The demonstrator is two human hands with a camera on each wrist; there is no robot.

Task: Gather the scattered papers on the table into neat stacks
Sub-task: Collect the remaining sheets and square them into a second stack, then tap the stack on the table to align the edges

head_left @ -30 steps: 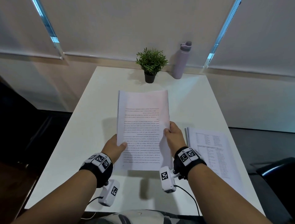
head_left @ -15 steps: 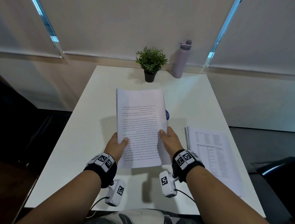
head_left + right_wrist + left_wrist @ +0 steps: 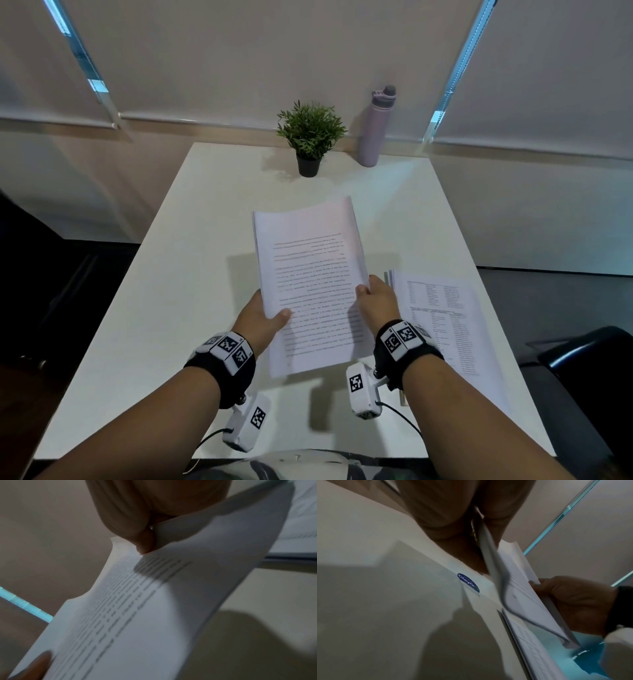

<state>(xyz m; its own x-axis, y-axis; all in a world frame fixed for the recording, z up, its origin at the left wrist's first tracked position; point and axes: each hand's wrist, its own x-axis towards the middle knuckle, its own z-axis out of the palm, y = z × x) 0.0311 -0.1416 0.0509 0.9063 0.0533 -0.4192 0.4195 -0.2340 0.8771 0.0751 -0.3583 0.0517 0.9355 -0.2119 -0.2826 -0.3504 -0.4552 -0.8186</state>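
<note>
I hold a bundle of printed papers [image 3: 310, 284] above the white table [image 3: 191, 260], tilted a little to the right. My left hand [image 3: 263, 317] pinches its left edge, thumb on top. My right hand [image 3: 375, 301] pinches the right edge. In the left wrist view the papers [image 3: 518, 588] bend between both hands. The right wrist view shows my thumb on the printed sheet [image 3: 137, 608]. A second stack of printed pages [image 3: 445, 325] lies flat on the table at the right, just beside my right hand.
A small potted plant [image 3: 310, 137] and a lilac bottle [image 3: 375, 128] stand at the table's far edge. A blue round sticker [image 3: 468, 582] is on the tabletop under the held papers. A dark chair [image 3: 589, 363] sits off the right side.
The held bundle has moved right and turned slightly clockwise, toward the stack at the right. Both hands keep their grip on its edges.
</note>
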